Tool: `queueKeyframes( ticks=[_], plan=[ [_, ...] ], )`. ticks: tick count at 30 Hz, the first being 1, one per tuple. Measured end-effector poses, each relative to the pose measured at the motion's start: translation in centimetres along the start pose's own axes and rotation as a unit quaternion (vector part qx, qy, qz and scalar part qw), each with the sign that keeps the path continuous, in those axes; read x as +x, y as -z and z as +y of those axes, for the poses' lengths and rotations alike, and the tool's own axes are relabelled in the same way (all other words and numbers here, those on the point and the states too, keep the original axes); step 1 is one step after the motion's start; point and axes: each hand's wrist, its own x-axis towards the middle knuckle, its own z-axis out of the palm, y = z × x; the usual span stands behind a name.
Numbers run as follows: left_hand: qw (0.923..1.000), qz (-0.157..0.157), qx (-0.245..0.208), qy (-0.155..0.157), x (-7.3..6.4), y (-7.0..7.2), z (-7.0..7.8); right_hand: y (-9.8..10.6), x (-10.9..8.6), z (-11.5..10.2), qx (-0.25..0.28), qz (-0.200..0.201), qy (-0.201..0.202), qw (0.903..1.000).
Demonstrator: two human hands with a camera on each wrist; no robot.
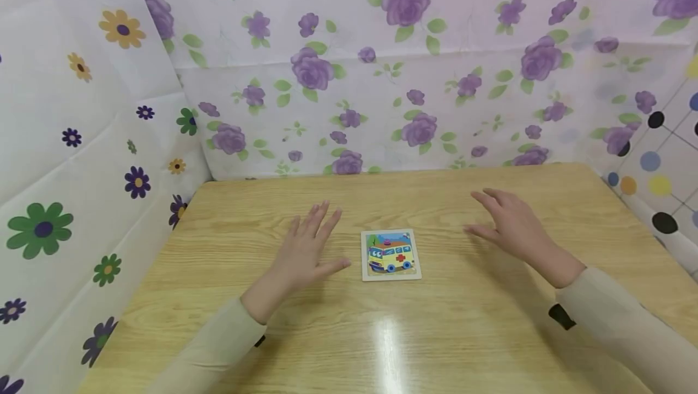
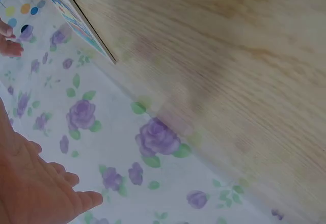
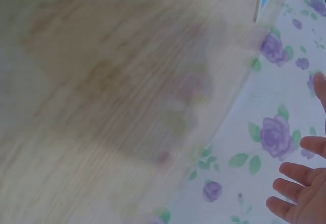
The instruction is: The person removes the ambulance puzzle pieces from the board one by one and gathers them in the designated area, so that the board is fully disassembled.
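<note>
A square picture puzzle point(image 1: 391, 255) with a pale frame lies flat on the wooden table; its picture is a yellow ambulance with a red cross. To its left my left hand point(image 1: 305, 253) hovers with fingers spread and thumb pointing toward the puzzle, holding nothing. Farther off on the other side, my right hand point(image 1: 514, 226) hangs above the table, fingers extended and apart from the puzzle. The left wrist view shows the puzzle point(image 2: 81, 23) edge-on, with the left hand point(image 2: 41, 188) at lower left. Only a corner of the puzzle point(image 3: 265, 0) appears in the right wrist view.
The light wood table point(image 1: 327, 333) reaches back to a curtain point(image 1: 371, 79) with purple roses. A white cloth point(image 1: 82, 157) with daisies hangs along the left side, and a dotted cloth point(image 1: 665, 163) borders the right.
</note>
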Motion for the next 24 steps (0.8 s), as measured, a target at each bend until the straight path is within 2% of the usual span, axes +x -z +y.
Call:
queueKeyframes(
  ticks=[6,17,24],
  plan=[
    [0.9991,0.004,0.009,-0.042,0.2,-0.2,1.0,-0.1,1.5,-0.9,-0.005,-0.006,0.020,0.9998],
    [0.9946,-0.039,-0.007,-0.096,1.3,-0.9,3.2,-0.8,3.9,-2.8,0.001,-0.003,0.072,0.9974],
    [0.9879,-0.059,0.021,-0.142,1.8,-1.9,3.9,-1.5,5.1,-3.7,0.023,-0.032,0.076,0.9964]
  ],
)
